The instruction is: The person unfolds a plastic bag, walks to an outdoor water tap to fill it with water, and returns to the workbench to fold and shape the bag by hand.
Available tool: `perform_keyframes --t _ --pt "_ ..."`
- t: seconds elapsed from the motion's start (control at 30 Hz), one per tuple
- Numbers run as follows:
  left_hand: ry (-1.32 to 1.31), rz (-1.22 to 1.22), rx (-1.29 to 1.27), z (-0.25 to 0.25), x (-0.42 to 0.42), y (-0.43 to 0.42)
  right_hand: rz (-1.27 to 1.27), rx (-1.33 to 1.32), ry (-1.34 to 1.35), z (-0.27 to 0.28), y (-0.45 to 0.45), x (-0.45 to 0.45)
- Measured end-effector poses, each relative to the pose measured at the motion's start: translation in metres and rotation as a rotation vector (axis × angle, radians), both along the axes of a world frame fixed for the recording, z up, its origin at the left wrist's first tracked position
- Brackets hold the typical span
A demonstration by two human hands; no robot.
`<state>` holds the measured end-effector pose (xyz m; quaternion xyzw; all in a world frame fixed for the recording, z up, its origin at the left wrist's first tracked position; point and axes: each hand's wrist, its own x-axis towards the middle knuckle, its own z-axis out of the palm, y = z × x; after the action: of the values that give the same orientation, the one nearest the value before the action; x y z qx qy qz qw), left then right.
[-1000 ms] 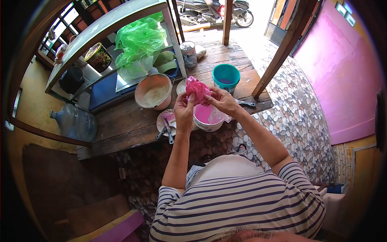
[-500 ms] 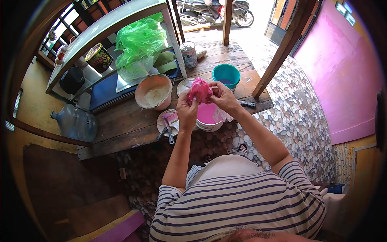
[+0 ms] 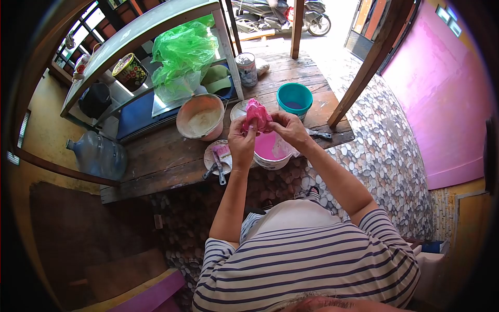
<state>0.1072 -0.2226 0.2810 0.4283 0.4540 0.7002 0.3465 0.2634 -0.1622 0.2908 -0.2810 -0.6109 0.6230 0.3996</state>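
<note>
A crumpled, shiny pink plastic bag (image 3: 257, 113) is held up between my two hands. The fingers and thumb of my left hand (image 3: 242, 139) are closed on its lower left side. On the other side, my right hand (image 3: 291, 130) pinches its right edge. Just below the hands is a white bucket (image 3: 273, 164) of pink paint (image 3: 267, 147), with a whitish film at its right side. Left of this bucket lies a round, stained lid (image 3: 209, 156) with a pink-bristled paintbrush (image 3: 222, 153) and a second dark-handled tool on it.
A wooden table (image 3: 150, 169) carries a peach bucket (image 3: 200, 117), a teal bucket (image 3: 294, 98), a paint can (image 3: 246, 69) and a dark-handled tool (image 3: 319, 134). A glass display case (image 3: 238, 83) holds a green plastic bag (image 3: 184, 52). A large water bottle (image 3: 99, 155) stands left; a wooden post (image 3: 358, 78) rises right.
The view has shifted slightly, so the table things appear a little to the right. Both hands keep hold of the pink plastic bag, with small finger movements.
</note>
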Motion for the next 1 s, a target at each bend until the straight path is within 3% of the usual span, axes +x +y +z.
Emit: perform_keyframes --t 1.0 --pt "-0.076 -0.122 -0.089 0.011 0.002 0.004 -0.083 -0.03 0.023 0.001 0.005 0.001"
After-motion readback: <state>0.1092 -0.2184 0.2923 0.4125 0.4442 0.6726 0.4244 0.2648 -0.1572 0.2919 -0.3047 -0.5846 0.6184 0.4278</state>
